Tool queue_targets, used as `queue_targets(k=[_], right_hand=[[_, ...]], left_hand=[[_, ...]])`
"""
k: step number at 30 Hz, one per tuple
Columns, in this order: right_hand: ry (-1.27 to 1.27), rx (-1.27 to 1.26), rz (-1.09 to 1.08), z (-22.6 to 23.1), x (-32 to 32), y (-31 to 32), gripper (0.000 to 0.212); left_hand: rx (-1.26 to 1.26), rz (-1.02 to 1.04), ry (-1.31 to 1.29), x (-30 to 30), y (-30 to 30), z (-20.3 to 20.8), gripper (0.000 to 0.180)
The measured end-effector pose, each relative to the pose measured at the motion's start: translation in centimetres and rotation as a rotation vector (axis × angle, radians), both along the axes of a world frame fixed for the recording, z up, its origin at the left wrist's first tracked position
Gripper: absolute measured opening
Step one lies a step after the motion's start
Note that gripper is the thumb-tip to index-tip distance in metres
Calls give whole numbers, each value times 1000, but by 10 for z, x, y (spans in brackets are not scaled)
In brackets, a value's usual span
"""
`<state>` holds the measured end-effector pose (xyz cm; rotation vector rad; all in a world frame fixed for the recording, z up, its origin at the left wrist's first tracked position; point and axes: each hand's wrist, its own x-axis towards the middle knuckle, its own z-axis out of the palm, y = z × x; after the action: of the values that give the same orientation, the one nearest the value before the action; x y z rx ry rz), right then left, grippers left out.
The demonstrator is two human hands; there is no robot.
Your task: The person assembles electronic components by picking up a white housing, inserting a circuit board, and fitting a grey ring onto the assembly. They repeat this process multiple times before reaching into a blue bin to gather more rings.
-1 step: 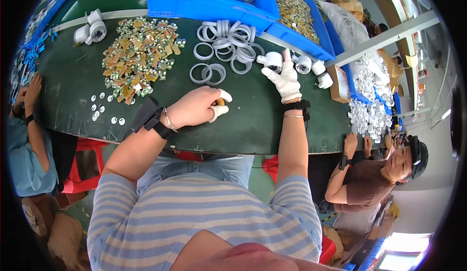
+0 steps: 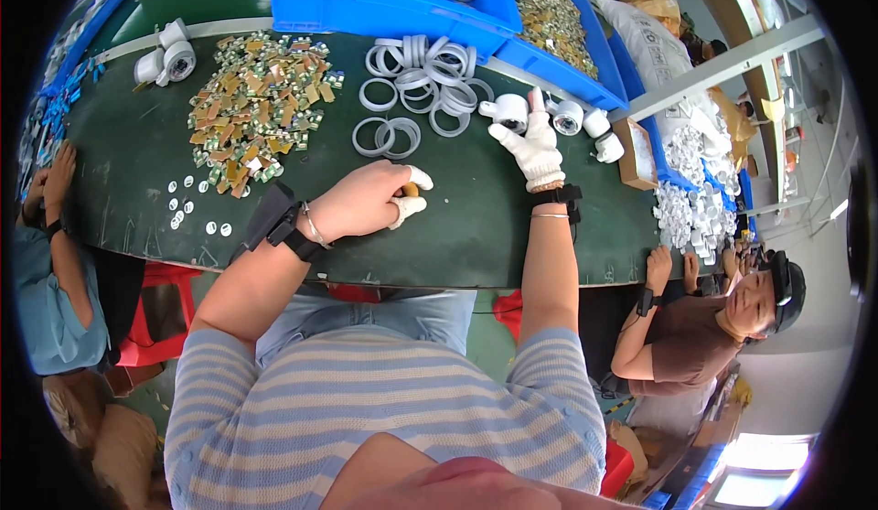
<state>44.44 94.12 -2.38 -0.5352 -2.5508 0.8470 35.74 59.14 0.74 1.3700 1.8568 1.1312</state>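
Observation:
My left hand [image 2: 364,201] is over the middle of the green table. White covers sit on its thumb and forefinger, and a small yellow-brown piece [image 2: 411,190] shows between them, mostly hidden by the fingers. In a white glove, my right hand [image 2: 535,155] reaches to the far side, thumb and forefinger spread apart and the bare tip of one finger pointing away from me. It is between two white round housings [image 2: 508,112] [image 2: 567,118]; I cannot tell whether it touches either. Loose grey rings [image 2: 401,137] lie beyond my left hand.
A heap of small circuit boards [image 2: 251,112] lies at the left, with white discs [image 2: 212,228] in front. Blue bins [image 2: 393,18] line the far edge. More white housings [image 2: 174,60] stand far left. A cardboard box [image 2: 635,155] is at the right; co-workers sit on both sides.

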Motion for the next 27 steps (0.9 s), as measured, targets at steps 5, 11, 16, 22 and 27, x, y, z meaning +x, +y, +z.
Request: queue_targets(k=[5,11,16,22,27], right_hand=[[97,80,-25,-8,0,6,124],[139,42,-40,-10,-1,5,114],[83,123,-95,-6,-2,4,95],[287,-64,-97,-8,5,2,56],[750,-864,-196,13,-1,0,67]], left_hand=[[72,35,-36,3,-1,-4,24],[53,33,-68,2,1,-4,25],[112,6,3,0,2,-8,28],[98,21,107,4,0,-4,29],[125,11,124,4,-2,-7,30]])
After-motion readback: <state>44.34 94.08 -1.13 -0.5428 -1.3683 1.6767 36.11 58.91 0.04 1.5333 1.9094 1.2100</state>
